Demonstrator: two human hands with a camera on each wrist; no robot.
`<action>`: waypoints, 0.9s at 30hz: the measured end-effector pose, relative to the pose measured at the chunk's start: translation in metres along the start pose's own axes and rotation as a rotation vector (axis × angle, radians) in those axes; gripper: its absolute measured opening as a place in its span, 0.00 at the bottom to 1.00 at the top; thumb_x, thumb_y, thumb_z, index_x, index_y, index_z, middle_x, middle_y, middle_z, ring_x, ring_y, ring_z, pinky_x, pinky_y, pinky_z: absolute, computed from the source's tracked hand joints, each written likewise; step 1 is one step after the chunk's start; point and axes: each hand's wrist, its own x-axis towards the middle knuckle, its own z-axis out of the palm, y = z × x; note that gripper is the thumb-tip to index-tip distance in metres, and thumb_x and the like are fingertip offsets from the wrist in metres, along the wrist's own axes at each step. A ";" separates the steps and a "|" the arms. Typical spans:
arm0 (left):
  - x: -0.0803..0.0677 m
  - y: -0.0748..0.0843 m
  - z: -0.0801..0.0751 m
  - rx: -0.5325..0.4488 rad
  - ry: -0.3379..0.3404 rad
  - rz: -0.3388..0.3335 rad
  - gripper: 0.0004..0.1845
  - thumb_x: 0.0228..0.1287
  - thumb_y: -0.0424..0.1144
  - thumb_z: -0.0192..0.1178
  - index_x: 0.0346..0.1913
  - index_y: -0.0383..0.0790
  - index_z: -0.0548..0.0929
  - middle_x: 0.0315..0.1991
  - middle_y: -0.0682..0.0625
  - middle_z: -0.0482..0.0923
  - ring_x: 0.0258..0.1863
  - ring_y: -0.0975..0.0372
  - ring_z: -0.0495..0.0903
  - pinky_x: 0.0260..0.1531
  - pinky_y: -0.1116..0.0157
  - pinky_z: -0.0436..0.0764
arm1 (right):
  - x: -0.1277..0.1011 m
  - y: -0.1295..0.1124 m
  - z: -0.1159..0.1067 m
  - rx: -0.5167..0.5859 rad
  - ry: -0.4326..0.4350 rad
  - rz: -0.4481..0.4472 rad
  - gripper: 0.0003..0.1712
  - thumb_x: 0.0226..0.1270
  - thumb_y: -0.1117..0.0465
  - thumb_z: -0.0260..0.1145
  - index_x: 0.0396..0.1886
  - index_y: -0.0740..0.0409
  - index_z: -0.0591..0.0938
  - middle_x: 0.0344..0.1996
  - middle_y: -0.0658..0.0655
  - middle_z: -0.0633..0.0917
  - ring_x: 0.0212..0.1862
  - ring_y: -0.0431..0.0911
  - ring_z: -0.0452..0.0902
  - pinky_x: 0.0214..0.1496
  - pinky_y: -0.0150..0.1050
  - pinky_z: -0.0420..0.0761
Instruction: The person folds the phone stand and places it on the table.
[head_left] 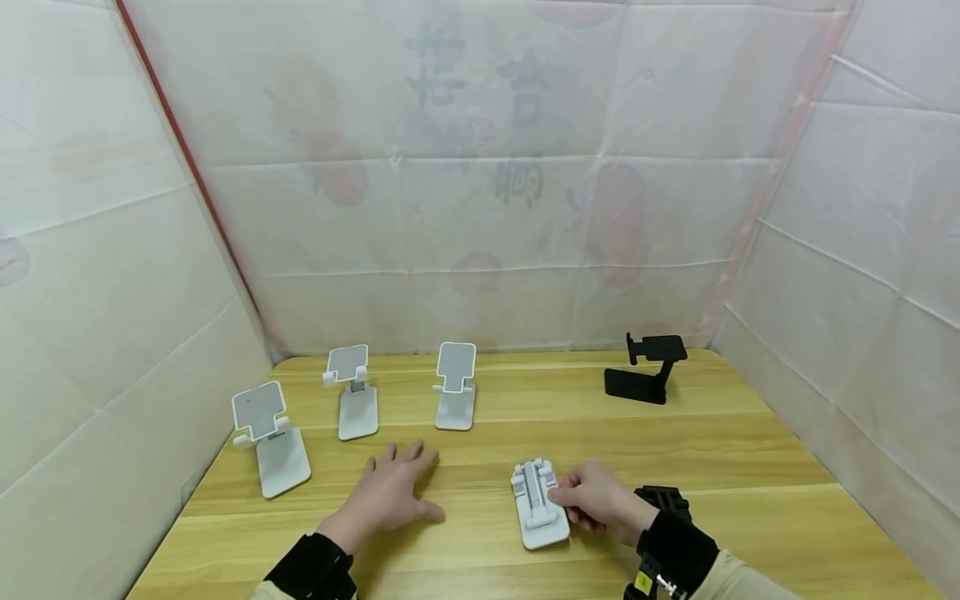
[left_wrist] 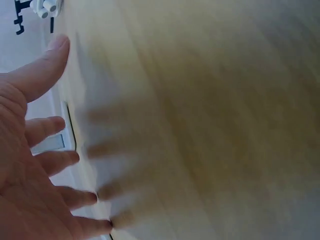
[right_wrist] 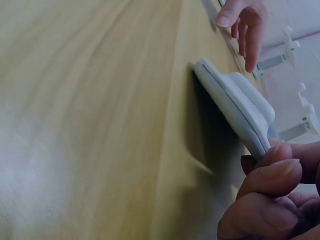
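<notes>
My right hand [head_left: 600,502] pinches the right edge of a folded white phone stand [head_left: 537,508] between thumb and fingers. In the right wrist view the folded phone stand [right_wrist: 232,102] shows edge-on, tilted over its dark shadow on the wood. To its left, my left hand [head_left: 392,492] hovers over the table with fingers spread and holds nothing. The left wrist view shows the palm of that left hand [left_wrist: 30,180], its fingers straight and casting shadows on the wood.
Unfolded white phone stands are at the left [head_left: 281,458], at the back left [head_left: 357,412] and at the back middle [head_left: 455,408]. A black phone stand [head_left: 636,385] stands at the back right. Cloth walls [head_left: 480,217] enclose the wooden table [head_left: 750,467].
</notes>
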 end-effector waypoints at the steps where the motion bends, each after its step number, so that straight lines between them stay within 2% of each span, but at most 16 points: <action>1: -0.001 -0.001 0.000 0.011 -0.002 -0.007 0.52 0.44 0.64 0.78 0.72 0.43 0.74 0.76 0.36 0.64 0.72 0.26 0.55 0.66 0.21 0.51 | 0.000 0.000 0.001 -0.005 -0.004 0.002 0.15 0.72 0.56 0.68 0.26 0.58 0.80 0.14 0.49 0.75 0.16 0.39 0.64 0.16 0.29 0.59; 8: -0.001 -0.003 -0.002 0.041 -0.020 -0.034 0.53 0.42 0.66 0.77 0.71 0.42 0.76 0.76 0.35 0.63 0.72 0.26 0.55 0.65 0.20 0.50 | -0.002 -0.002 0.008 -0.102 -0.018 0.014 0.20 0.71 0.56 0.69 0.18 0.57 0.79 0.11 0.48 0.75 0.13 0.37 0.61 0.15 0.28 0.59; 16: 0.000 -0.005 -0.001 0.066 -0.041 -0.034 0.51 0.44 0.66 0.77 0.70 0.43 0.77 0.75 0.35 0.64 0.72 0.26 0.56 0.64 0.20 0.53 | -0.003 -0.004 0.015 -0.167 -0.038 0.044 0.23 0.70 0.56 0.70 0.15 0.55 0.77 0.09 0.49 0.75 0.11 0.37 0.56 0.15 0.28 0.57; 23: 0.001 -0.003 -0.002 0.066 -0.056 -0.039 0.50 0.45 0.65 0.77 0.71 0.43 0.77 0.75 0.36 0.64 0.72 0.26 0.56 0.64 0.20 0.54 | 0.000 -0.008 0.015 -0.326 0.003 0.009 0.22 0.71 0.59 0.68 0.14 0.57 0.77 0.07 0.48 0.73 0.11 0.38 0.59 0.14 0.28 0.57; 27: 0.001 -0.001 -0.003 0.077 -0.057 -0.032 0.51 0.45 0.66 0.77 0.71 0.43 0.77 0.75 0.36 0.64 0.72 0.26 0.57 0.64 0.20 0.54 | 0.001 -0.010 0.012 -0.349 0.001 0.003 0.21 0.69 0.61 0.68 0.14 0.58 0.76 0.07 0.49 0.74 0.12 0.39 0.60 0.15 0.28 0.58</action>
